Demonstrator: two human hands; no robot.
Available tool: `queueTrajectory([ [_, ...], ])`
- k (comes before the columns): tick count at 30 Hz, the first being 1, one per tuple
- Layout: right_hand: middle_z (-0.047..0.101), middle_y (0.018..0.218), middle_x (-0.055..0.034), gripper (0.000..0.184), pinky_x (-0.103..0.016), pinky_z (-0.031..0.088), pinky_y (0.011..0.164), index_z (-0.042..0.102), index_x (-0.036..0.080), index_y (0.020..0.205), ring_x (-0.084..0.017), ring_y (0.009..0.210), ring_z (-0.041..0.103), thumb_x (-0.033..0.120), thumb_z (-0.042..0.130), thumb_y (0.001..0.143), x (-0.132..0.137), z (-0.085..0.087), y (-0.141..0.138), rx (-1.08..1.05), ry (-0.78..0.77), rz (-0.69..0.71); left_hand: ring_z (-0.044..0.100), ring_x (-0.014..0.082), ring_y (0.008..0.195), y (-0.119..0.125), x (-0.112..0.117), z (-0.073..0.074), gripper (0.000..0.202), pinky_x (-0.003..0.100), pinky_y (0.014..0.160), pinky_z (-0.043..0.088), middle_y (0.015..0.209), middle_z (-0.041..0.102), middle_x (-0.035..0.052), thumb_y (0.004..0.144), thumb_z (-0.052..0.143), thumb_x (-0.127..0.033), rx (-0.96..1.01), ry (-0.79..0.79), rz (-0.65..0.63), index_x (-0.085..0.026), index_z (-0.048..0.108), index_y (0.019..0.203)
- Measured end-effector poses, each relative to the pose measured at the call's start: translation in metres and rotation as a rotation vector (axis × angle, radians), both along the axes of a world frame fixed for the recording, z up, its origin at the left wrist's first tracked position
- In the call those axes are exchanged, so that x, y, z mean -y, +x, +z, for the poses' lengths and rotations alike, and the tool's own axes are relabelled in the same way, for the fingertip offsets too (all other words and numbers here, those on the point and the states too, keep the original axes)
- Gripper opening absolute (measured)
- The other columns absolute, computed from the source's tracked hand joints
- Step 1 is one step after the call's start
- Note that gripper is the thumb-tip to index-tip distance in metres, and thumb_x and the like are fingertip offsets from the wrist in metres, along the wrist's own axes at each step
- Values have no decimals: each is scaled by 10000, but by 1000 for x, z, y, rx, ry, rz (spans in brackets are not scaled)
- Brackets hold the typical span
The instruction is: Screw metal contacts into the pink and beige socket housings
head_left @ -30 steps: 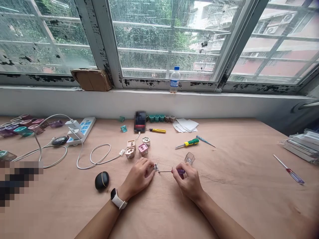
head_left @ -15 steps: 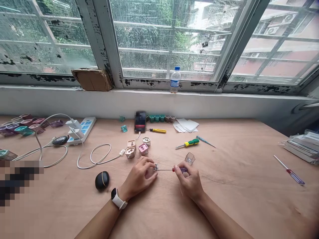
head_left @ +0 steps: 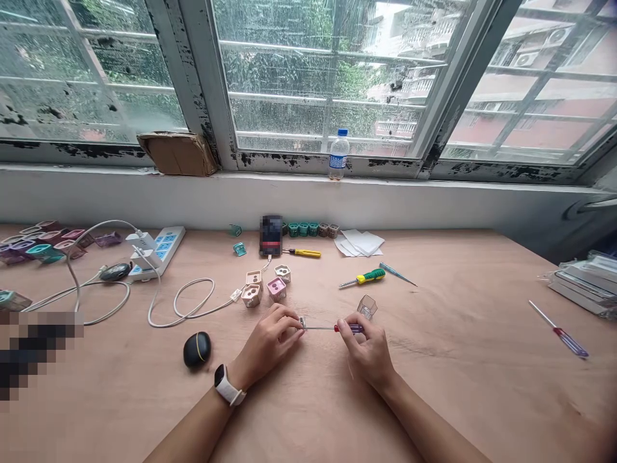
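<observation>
My left hand (head_left: 268, 339), with a white-banded watch (head_left: 229, 386) on its wrist, pinches a small shiny pencil sharpener piece (head_left: 302, 322) against the table; the fingers hide part of it. In my right hand (head_left: 370, 352) is a screwdriver (head_left: 319, 328) with a red and purple handle, lying nearly level. Its shaft points left and the tip meets the piece at my left fingertips. Just beyond my right hand stands a clear hexagonal sharpener container (head_left: 367, 307). Several two-hole pencil sharpeners, one of them pink (head_left: 277, 289), sit beyond my left hand.
A black rounded case (head_left: 197, 350) lies left of my left wrist. Farther back are a green-yellow screwdriver (head_left: 370, 276), a blue one (head_left: 398, 274), a phone (head_left: 270, 236) on a cable and white papers (head_left: 360, 243). A power strip (head_left: 164, 252) stands left; another screwdriver (head_left: 559, 331) lies right.
My left thumb has moved up toward the fingers and the sharpener piece. The screwdriver and my right hand have stayed almost in place.
</observation>
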State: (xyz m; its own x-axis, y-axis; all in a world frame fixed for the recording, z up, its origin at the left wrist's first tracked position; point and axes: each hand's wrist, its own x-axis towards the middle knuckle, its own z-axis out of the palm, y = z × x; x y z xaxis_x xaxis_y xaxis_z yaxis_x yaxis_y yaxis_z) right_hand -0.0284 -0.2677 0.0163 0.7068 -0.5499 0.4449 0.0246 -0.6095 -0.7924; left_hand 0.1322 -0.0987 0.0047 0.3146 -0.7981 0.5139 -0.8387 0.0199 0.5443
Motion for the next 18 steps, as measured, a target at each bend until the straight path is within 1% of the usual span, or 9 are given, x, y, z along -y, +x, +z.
queueTrajectory([
  [5, 626, 632, -9, 316, -247, 448, 566, 620, 188, 692, -133, 558, 576, 381, 559, 936, 1, -2, 1, -4, -5, 0, 587, 192, 923, 1, 0, -2, 102, 356, 810, 533, 978, 648, 82, 946, 590, -236, -5, -15, -9, -189, 681, 945],
  [12, 639, 633, -14, 307, -250, 459, 570, 622, 192, 696, -139, 569, 585, 376, 562, 934, 1, -2, 1, -8, -14, 9, 586, 193, 897, 0, 0, -3, 113, 356, 784, 532, 945, 649, 79, 954, 578, -244, 1, -24, -17, -191, 676, 937],
  [18, 628, 640, -17, 282, -246, 449, 540, 611, 198, 710, -150, 598, 586, 376, 571, 926, 3, -6, 1, -23, -34, 29, 581, 190, 884, 0, 0, -3, 126, 350, 771, 531, 932, 651, 79, 959, 570, -245, 2, -26, -23, -188, 680, 933],
])
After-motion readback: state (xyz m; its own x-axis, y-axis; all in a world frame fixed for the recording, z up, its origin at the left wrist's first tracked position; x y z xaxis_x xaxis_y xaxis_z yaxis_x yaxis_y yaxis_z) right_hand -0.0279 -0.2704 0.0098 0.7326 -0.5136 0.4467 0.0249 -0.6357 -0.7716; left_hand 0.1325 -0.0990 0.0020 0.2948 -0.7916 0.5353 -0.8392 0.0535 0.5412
